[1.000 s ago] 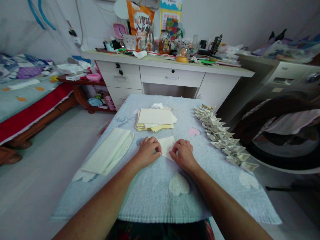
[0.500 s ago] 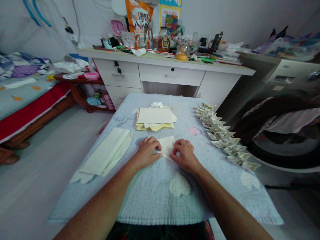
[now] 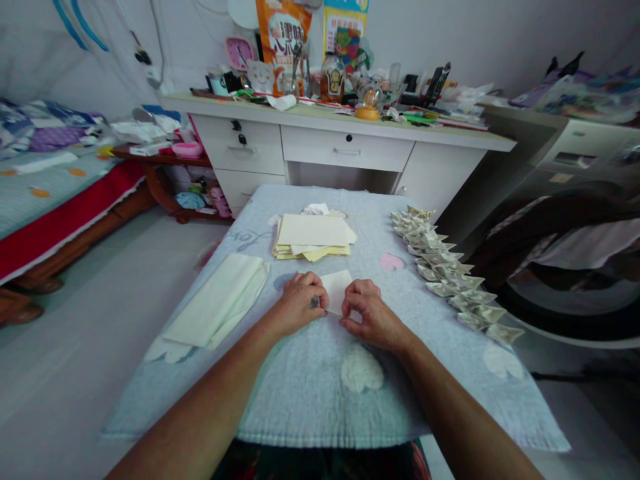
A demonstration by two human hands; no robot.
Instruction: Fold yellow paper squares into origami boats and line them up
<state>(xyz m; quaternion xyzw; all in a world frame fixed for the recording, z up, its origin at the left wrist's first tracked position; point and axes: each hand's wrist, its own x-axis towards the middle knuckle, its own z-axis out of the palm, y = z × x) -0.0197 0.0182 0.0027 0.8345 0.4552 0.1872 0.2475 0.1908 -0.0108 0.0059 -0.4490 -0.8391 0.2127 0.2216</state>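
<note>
A small sheet of white paper point(image 3: 337, 288) lies on the light blue cloth between my hands. My left hand point(image 3: 303, 300) pinches its left edge, thumb and fingertips together at the near left corner. At the right edge, my right hand point(image 3: 369, 312) has its fingers curled and pinched on the paper. Beyond the hands sits a stack of cream and yellow paper sheets point(image 3: 314, 232). To the left is a folded pale green-white sheet point(image 3: 217, 300). Several folded paper boats point(image 3: 440, 267) stand in a long row on the right.
The blue cloth point(image 3: 300, 393) covers the table. Behind it stands a white desk point(image 3: 345, 143) crowded with jars, a bag and a pink clock. A washing machine point(image 3: 565, 167) is at the right, a bed point(image 3: 55, 187) at the left. Crumpled white tissue point(image 3: 316, 209) lies behind the paper stack.
My left thumb has come in against the fingertips at the paper's near edge. My right hand has shifted slightly, fingers still curled on the paper. The view has moved a little.
</note>
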